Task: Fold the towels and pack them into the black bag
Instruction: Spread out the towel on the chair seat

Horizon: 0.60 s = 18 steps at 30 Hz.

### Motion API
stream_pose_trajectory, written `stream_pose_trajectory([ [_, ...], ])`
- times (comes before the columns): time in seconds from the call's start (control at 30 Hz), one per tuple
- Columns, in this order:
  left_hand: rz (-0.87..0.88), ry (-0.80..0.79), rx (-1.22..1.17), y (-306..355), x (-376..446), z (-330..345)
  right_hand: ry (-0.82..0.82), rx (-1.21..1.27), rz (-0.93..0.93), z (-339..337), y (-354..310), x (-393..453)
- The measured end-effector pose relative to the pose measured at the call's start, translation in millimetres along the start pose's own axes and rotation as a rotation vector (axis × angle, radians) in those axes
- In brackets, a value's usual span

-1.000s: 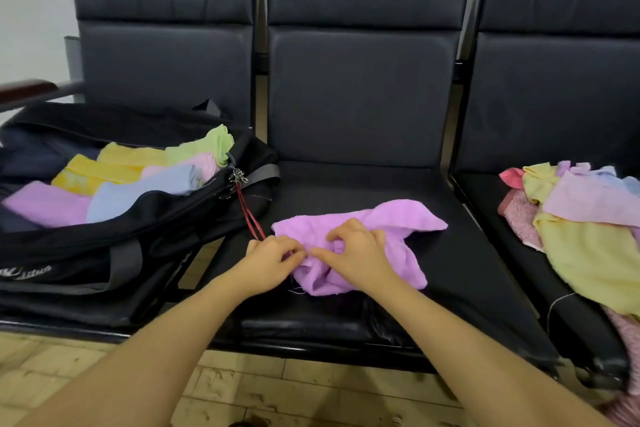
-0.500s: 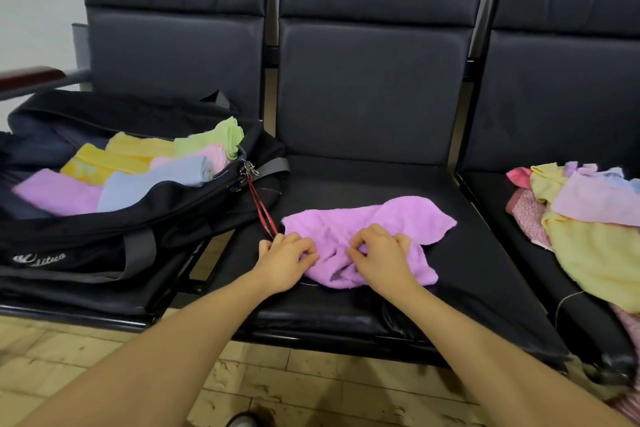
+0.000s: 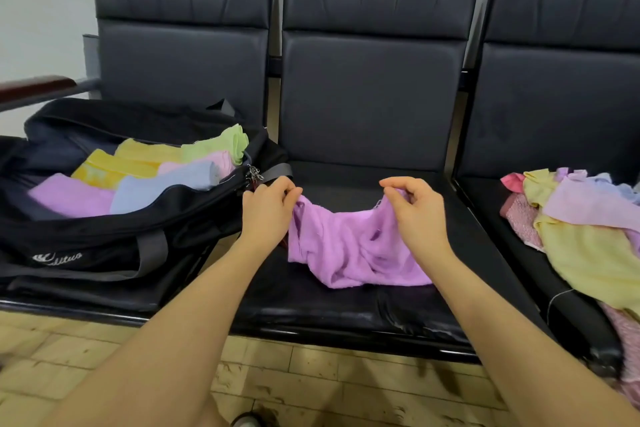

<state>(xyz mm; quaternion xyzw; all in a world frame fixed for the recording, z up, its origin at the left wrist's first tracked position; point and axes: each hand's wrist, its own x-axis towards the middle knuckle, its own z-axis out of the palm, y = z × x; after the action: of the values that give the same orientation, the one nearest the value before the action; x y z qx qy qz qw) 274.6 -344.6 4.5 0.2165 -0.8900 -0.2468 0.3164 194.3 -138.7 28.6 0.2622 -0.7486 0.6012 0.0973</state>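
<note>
Row of three black padded seats, joined, with high backs; the surface carrying everything; wooden armrest at the far left end; pale tiled floor below.

Black bag, large, soft, unzipped and lying open on the left seat; white lettering on its near side; grey strap down the front; zip pulls hanging at its right corner.

Folded towels in the bag: purple, pale blue, yellow, pink and green, lying side by side and overlapping.

Loose pile of unfolded towels on the right seat; yellow, lilac, pink and pale blue, crumpled together; part spills over the seat's front edge.

Purple towel, unfolded, on the middle seat; its upper edge lifted and sagging between the two hands, its lower part resting rumpled on the cushion.

Left hand; grip grasping the towel's left upper corner between thumb and fingers, just beside the bag's right end.

Right hand; grip grasping the towel's right upper corner, fingers curled over the cloth; well apart from the left hand.
</note>
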Motion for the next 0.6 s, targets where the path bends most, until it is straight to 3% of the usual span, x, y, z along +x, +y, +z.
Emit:
stream_pose_trajectory([
  [0.23,0.027,0.007,-0.298,28,2,-16,0.03,0.051,-0.007,-15,-15,1],
  [0.47,0.079,-0.178,-0.672,66,-6,-32,-0.26,-0.102,-0.055,-1,-16,-7],
  [0.6,0.114,-0.239,-0.677,68,-9,-34,-0.247,-0.003,-0.037,9,-17,-11],
])
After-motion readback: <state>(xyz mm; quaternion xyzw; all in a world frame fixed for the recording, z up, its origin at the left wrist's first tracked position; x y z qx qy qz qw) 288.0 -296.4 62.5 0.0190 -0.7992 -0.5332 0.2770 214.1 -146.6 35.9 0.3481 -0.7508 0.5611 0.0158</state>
